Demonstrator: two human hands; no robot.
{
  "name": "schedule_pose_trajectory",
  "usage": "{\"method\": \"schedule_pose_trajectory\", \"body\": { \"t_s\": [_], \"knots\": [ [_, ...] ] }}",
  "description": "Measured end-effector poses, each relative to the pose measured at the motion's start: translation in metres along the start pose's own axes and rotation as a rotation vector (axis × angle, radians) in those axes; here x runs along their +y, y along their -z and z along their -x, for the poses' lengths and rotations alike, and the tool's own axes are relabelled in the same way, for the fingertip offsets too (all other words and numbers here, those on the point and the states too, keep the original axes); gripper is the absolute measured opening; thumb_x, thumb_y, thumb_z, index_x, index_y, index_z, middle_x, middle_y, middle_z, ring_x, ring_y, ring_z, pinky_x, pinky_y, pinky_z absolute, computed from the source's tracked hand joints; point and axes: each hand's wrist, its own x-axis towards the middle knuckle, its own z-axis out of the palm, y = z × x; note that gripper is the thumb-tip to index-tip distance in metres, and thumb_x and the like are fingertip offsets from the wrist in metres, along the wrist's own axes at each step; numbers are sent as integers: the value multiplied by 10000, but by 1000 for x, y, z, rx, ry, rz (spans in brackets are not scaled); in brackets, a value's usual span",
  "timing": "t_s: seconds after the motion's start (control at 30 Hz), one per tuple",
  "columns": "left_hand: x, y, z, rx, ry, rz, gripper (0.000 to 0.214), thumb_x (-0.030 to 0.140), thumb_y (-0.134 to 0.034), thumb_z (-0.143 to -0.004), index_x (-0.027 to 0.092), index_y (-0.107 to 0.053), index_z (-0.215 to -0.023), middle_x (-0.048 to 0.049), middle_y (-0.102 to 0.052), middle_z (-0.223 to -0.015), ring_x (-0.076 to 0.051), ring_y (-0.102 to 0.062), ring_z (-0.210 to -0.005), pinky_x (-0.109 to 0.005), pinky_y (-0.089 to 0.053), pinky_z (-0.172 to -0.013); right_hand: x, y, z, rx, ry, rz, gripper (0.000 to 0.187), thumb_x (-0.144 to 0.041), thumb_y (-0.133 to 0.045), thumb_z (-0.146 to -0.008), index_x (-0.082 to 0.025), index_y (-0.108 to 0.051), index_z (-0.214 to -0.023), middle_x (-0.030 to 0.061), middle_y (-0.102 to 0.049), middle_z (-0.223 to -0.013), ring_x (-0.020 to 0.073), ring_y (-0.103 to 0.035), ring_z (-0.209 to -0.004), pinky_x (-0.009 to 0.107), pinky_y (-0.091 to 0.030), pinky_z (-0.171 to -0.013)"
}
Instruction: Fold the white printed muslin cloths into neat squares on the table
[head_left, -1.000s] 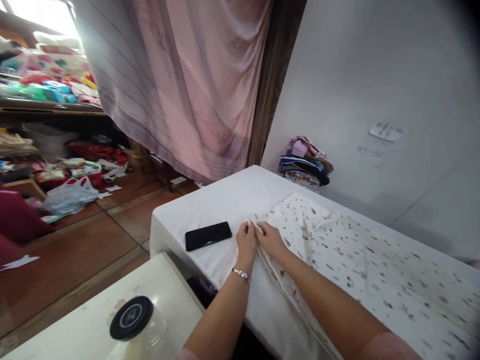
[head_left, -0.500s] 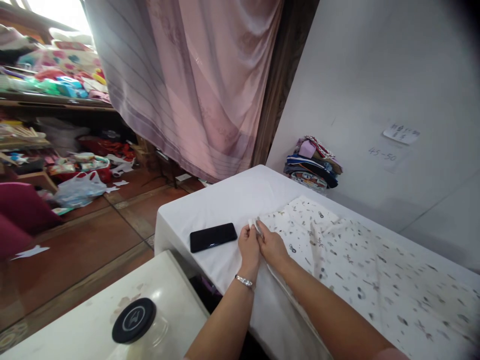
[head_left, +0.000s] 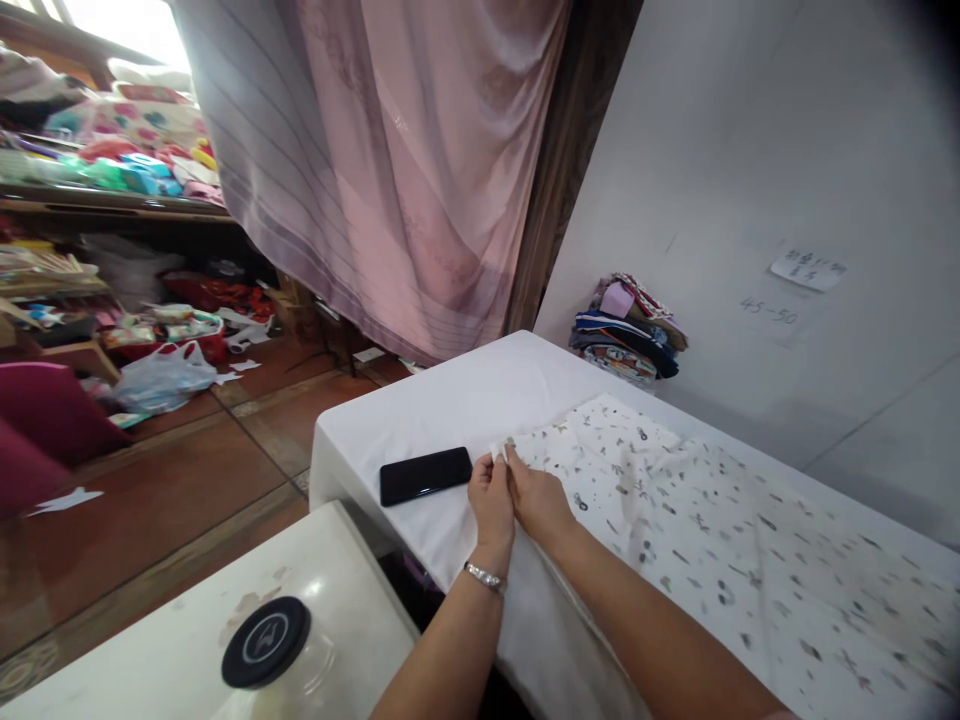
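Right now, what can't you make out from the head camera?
All in the head view:
Patterned cloth: right end, cut off by the picture edge.
Its pinched part: partly hidden by left hand and right hand.
Jar: base, cut off by lower edge.
Wall note: writing too small.

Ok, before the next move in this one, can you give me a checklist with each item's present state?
1. Left hand on the printed cloth: ok, fingertips pinch its edge near the corner.
2. Right hand on the same edge: ok, fingers close beside the left hand's.
3. Printed cloth lying smooth: not ok, creases show across it.
4. Whole cloth in view: not ok, it runs out of the picture at the right.
5. Smartphone free of the left hand: cannot tell, its near end sits right by the fingers.
6. Black lid on the clear jar: ok, though how tightly cannot be seen.
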Motion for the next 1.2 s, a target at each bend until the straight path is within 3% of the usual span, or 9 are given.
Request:
{"method": "schedule_pose_trajectory", "body": {
  "t_s": [0.2,0.37,0.5,0.63,0.8,0.9,0.97,1.07,1.2],
  "knots": [
    [3,0,-1,-1,26,25,323,452,-654,-661,160,-558,-764,22,-556,-666,-101,-502,-599,-221,-401,-570,-3,2,-2,-60,27,-8,507,-269,-307,-914,-115,-290,-1397,152,-682,-857,234,-633,-720,292,-429,-658],
    [6,1,-3,47,66,-10,328,463,-630,-673,155,-521,-696,42,-489,-602,-86,-455,-549,-223,-386,-541,3,5,9,-129,89,-217,571,-265,-372,-878,-136,-249,-1420,91,-677,-895,210,-612,-782,270,-419,-677],
    [7,9,-12,87,65,-59,300,445,-599,-693,154,-524,-697,36,-501,-613,-95,-460,-567,-233,-385,-555,11,12,45,-161,103,-354,567,-279,-443,-845,-187,-323,-1392,54,-651,-948,182,-588,-799,266,-429,-723],
    [9,23,-24,112,-35,-176,296,446,-579,-709,152,-547,-715,16,-541,-663,-116,-480,-617,-251,-394,-589,19,20,100,-174,167,-401,426,-318,-457,-862,-234,-469,-1280,70,-597,-1111,206,-542,-982,298,-414,-847],
    [19,38,-28,151,-178,-415,290,454,-541,-753,165,-556,-734,12,-550,-684,-135,-491,-643,-263,-391,-606,38,32,137,-223,192,-488,220,-305,-427,-885,-230,-627,-937,24,-625,-836,161,-558,-780,254,-429,-723],
    [25,43,-26,134,-236,-537,297,463,-525,-773,169,-562,-742,6,-559,-701,-146,-502,-666,-265,-386,-616,67,39,128,-149,95,-524,283,-313,-389,-897,-225,-646,-815,24,-625,-774,162,-555,-729,266,-430,-708],
    [26,45,-25,117,-261,-587,310,477,-519,-779,173,-561,-740,10,-553,-684,-146,-496,-653,-261,-377,-603,95,44,112,-57,-49,-561,290,-335,-409,-882,-231,-663,-787,34,-648,-811,179,-572,-758,286,-440,-726],
    [23,47,-24,59,-283,-612,353,530,-521,-768,180,-551,-731,18,-537,-646,-141,-483,-620,-253,-367,-575,143,50,77,115,-317,-641,193,-334,-525,-795,-234,-689,-794,43,-674,-895,204,-594,-798,297,-461,-708],
    [15,46,-23,-8,-251,-586,427,610,-527,-732,185,-558,-751,14,-538,-636,-141,-475,-601,-248,-372,-550,202,53,25,269,-599,-706,145,-241,-571,-737,-204,-685,-818,26,-667,-760,183,-606,-713,236,-441,-545]
  ]
}}
